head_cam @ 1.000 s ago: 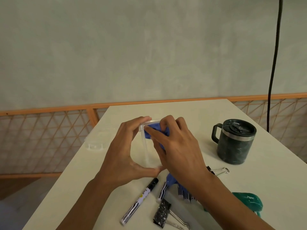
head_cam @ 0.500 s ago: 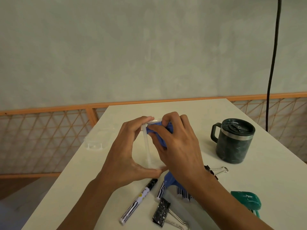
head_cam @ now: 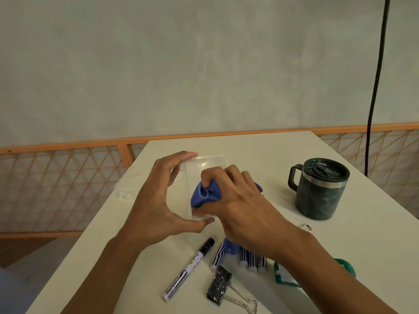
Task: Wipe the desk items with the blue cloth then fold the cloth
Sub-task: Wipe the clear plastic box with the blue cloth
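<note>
No writing here can be read with certainty. The marker (head_cam: 189, 269), lying at the lower centre on the tabletop (head_cam: 283, 150), has a white label with small print and a yellow spot, too small to read. Just right of it, small white pieces with black barcode stripes (head_cam: 251, 260) lie partly under your right forearm. The teal object (head_cam: 345, 267) at the lower right carries a white label, mostly hidden by the same arm.

The blue cloth (head_cam: 205, 196) is in the centre of the frame, bunched in your right hand (head_cam: 244, 207). The fingers of that hand are curled tight round it and press it against the clear plastic case (head_cam: 210, 163). Your left hand (head_cam: 158, 200) holds this case: the fingers are spread wide from the thumb, with fingertips on the upper edge and the thumb tip on the lower edge.

A speckled black binder clip (head_cam: 218, 284) lies at the bottom centre, right of the marker. The wire loop of a second clip (head_cam: 305, 227) shows beside your right wrist. A dark green mug (head_cam: 319, 196) with a closed lid stands at the right, apart from both hands. Another clear plastic piece (head_cam: 125, 193) lies at the left edge of the tabletop. A black cable (head_cam: 377, 87) hangs at the upper right, and an orange lattice railing (head_cam: 63, 189) runs behind.
</note>
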A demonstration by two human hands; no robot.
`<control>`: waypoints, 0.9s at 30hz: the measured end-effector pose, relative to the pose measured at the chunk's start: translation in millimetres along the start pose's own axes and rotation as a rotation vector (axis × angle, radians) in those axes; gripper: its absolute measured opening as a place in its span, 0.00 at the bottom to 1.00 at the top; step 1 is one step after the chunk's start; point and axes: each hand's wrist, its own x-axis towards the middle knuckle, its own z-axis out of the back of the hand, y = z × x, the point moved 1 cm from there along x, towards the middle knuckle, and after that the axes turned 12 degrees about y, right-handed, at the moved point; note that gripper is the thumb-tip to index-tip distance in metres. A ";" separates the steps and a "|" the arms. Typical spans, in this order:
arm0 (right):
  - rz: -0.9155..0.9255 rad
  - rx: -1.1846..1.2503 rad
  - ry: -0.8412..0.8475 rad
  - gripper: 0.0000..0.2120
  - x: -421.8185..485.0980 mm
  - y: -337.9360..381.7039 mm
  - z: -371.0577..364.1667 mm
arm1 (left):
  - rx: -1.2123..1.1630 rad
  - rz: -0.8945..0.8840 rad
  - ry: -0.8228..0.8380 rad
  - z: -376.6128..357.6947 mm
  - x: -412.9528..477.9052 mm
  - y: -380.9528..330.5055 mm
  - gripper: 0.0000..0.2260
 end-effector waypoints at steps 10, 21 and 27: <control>-0.160 -0.024 0.072 0.19 -8.5 1.7 9.9 | 0.066 0.002 0.033 0.2 -1.1 0.8 0.52; -0.388 -0.046 0.025 0.22 -3.1 5.9 -4.9 | 0.313 -0.022 -0.077 4.0 1.2 -3.6 0.51; -0.439 -0.056 -0.100 0.39 6.5 -1.4 -1.0 | 0.281 -0.004 -0.061 -0.9 0.4 -12.8 0.52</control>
